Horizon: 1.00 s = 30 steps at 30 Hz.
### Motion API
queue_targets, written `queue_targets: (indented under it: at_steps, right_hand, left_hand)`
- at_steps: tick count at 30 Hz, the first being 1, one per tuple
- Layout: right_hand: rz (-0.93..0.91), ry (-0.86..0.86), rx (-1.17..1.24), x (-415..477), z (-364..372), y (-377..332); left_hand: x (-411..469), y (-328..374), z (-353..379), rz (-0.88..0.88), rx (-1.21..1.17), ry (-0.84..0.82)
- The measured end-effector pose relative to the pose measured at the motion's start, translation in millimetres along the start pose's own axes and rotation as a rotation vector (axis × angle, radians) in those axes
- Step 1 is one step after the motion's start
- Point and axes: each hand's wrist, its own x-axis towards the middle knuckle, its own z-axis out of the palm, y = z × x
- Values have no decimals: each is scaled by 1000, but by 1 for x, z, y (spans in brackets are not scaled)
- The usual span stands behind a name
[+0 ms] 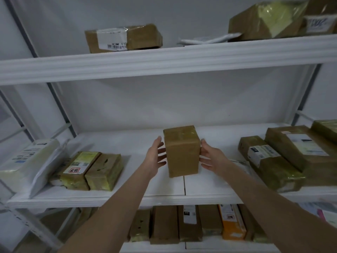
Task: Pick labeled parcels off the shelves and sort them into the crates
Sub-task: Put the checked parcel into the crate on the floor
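A plain brown taped parcel [182, 152] stands upright at the middle of the white middle shelf [138, 189]; no label shows on the faces I can see. My left hand [156, 156] is at its left side, fingers spread and straight, fingertips at the cardboard. On the opposite side, my right hand [212, 158] has its straight fingers touching the box. Whether the parcel rests on the shelf or is lifted slightly, I cannot tell. No crate is in view.
Two taped brown parcels [91, 170] and a white plastic mailer [27, 161] lie left on the same shelf. Labeled boxes [273, 157] are stacked at the right. The top shelf holds a labeled box [124, 38]; several parcels [191, 223] stand below.
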Motion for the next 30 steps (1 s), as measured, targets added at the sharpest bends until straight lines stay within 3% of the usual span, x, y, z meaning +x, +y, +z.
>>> queue_targets:
  at_steps: [9, 15, 20, 23, 30]
  right_hand:
    - [-88, -160, -58, -13, -13, 2]
    - [-68, -71, -2, -17, -7, 3]
    - [-25, -126, -68, -16, -6, 7]
    - [-31, -73, -40, -15, -1, 13]
    - [78, 39, -146, -18, 24, 32]
  left_hand:
    - [-12, 2, 4, -1, -35, 13]
    - [-13, -1, 5, 22, 8, -50]
    - [-11, -9, 3, 4, 21, -40]
    - [-11, -12, 2, -9, 44, -47]
    - [-7, -28, -9, -5, 284, -30]
